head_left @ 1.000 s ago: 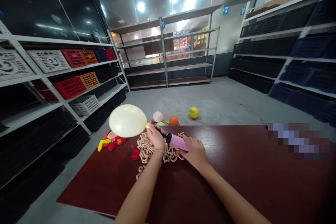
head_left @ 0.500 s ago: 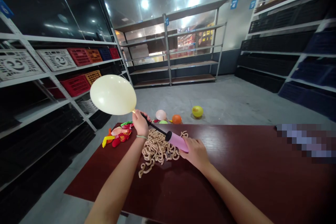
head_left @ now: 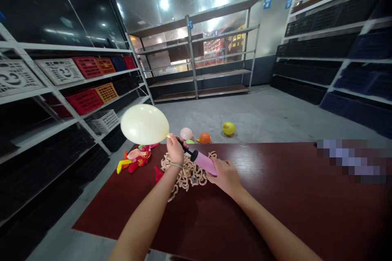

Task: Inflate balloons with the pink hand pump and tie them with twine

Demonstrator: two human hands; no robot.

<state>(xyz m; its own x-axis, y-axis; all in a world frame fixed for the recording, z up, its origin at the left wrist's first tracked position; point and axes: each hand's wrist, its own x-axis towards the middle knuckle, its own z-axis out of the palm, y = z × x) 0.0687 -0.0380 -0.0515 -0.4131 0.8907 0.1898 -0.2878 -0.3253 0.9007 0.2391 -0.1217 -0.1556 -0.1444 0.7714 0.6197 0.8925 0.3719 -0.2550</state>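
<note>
A pale yellow inflated balloon [head_left: 145,124] points left, its neck at the fingers of my left hand [head_left: 175,151]. That hand is closed around the balloon's neck and the black end of a hand balloon pump [head_left: 206,164]. My right hand [head_left: 226,177] is wrapped around the pump's pink barrel. A short length of black rod shows between the two hands. Below them, a heap of beige, long uninflated balloons [head_left: 191,175] lies on the dark red table [head_left: 275,195]. A small red piece [head_left: 158,174] lies at the heap's left side, partly beside my left wrist.
Flat balloons in red, yellow and pink [head_left: 137,158] lie at the table's far left. Beyond the far edge are a pink balloon [head_left: 186,133], an orange balloon [head_left: 205,138] and a yellow balloon [head_left: 228,128]. Shelves with crates [head_left: 84,102] line the left. A blurred patch [head_left: 349,159] covers something right.
My left hand has moved toward my right hand, so less of the black rod shows between them. The yellow balloon has shifted right and down with it. The red piece has come into view.
</note>
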